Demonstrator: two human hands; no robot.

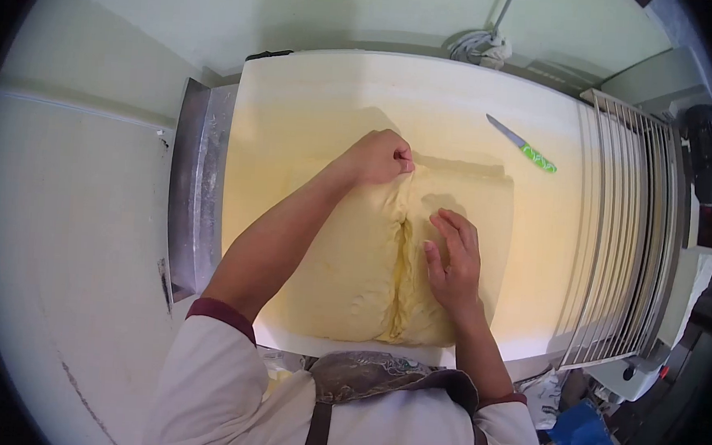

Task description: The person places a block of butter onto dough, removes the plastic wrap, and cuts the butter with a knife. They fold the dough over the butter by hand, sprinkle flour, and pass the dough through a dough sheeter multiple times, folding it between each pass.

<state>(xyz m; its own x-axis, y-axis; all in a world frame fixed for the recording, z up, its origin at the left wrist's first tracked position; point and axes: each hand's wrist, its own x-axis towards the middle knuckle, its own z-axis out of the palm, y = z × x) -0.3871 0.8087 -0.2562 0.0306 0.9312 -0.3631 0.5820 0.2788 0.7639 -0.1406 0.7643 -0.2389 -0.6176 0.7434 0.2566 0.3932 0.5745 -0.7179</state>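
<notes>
A wide slab of pale yellow dough (337,262) lies on the white work table, with a rough open seam (401,282) running down its middle from far edge to near edge. At the far end of the seam, my left hand (383,156) is closed, its thumb and fingers pinching the dough edge. My right hand (454,259) hovers over or rests lightly on the dough just right of the seam, fingers apart and holding nothing; whether it touches the dough is unclear.
A knife with a green patterned handle (539,159) lies on the white table (549,259) at the back right. A metal wire rack (620,230) stands along the right edge. A metal tray-like piece (198,196) borders the left edge. A coiled cable (474,46) is behind the table.
</notes>
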